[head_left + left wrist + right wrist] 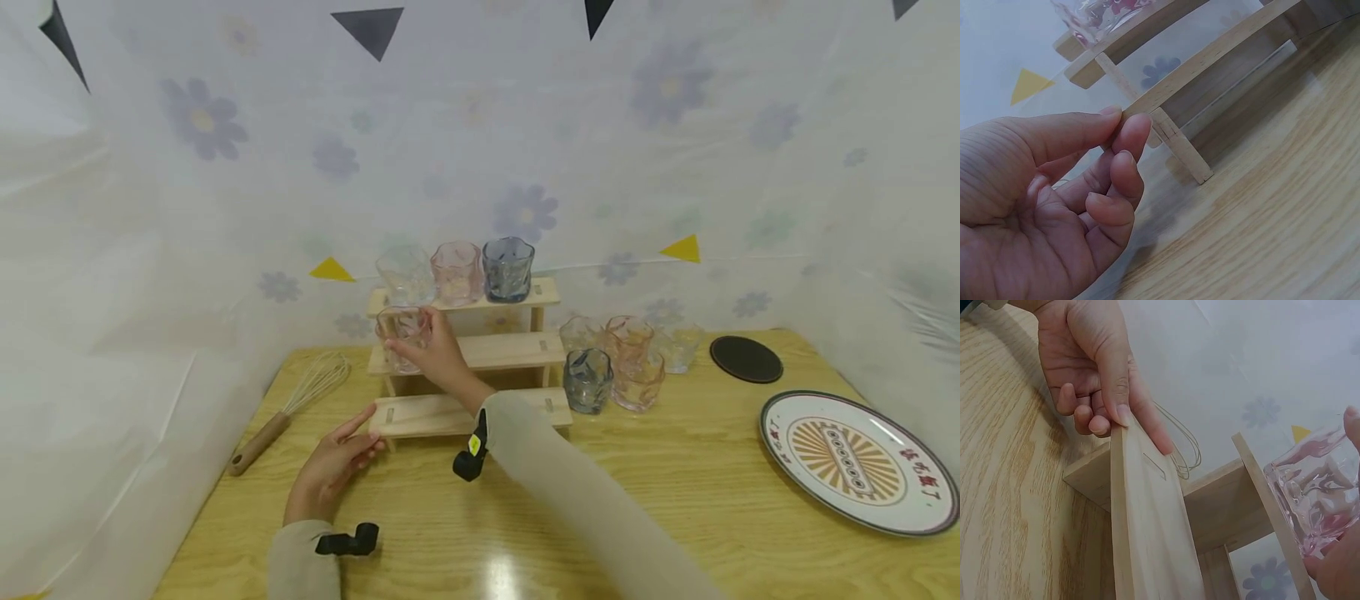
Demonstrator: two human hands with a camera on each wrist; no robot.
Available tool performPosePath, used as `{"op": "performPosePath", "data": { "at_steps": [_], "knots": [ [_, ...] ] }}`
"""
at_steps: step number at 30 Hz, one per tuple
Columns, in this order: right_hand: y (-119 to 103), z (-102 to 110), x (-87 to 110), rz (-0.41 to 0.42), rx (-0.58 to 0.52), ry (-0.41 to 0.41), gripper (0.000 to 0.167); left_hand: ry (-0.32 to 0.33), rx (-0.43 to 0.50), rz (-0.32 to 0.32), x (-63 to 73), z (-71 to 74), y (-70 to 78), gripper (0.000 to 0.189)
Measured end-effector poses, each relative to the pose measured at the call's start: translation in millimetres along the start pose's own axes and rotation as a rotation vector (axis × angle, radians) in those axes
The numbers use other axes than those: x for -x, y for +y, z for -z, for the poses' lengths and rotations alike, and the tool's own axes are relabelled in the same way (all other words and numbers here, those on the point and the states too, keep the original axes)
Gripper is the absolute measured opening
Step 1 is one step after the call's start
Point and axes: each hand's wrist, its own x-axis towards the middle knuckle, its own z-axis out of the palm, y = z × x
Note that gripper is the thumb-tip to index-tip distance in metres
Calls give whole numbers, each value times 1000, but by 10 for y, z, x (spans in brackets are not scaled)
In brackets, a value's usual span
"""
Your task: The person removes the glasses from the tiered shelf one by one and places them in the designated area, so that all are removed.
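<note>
The right hand [438, 354] is pinching a pink glass [390, 325] in its fingers at the left end of a wooden rack's middle step [502, 352]. The left hand [330, 467] is pinching the bottom step [420, 417] by its left end, while three glasses [456, 275] are standing along the top step [546, 292].

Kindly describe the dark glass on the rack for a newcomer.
On the yellow wood-grain table stands a pale wooden three-tier rack. Rightmost on its top tier stands the wavy blue-grey glass tumbler, darker than the pink glass tumbler and clear glass tumbler to its left.
</note>
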Motion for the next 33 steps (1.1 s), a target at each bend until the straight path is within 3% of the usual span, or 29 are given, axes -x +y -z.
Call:
{"op": "performPosePath", "data": {
  "at_steps": [5, 15, 23, 33],
  "knots": [
    [-25, -2, 18, 1, -14, 5, 68, 19, -1, 4, 2, -3, -1, 62],
    [-17, 98, 138, -28, -111, 2, 75, 38, 13, 16, -1, -23, -3, 62],
    [17, 320, 262, -30, -86, 6, 68, 28, -11, 18, -6, -5, -13, 62],
    [70, 690, 466, 38, -107, 23, 64, 46, -24, 23, 1, -14, -16, 63]
  ]
}}
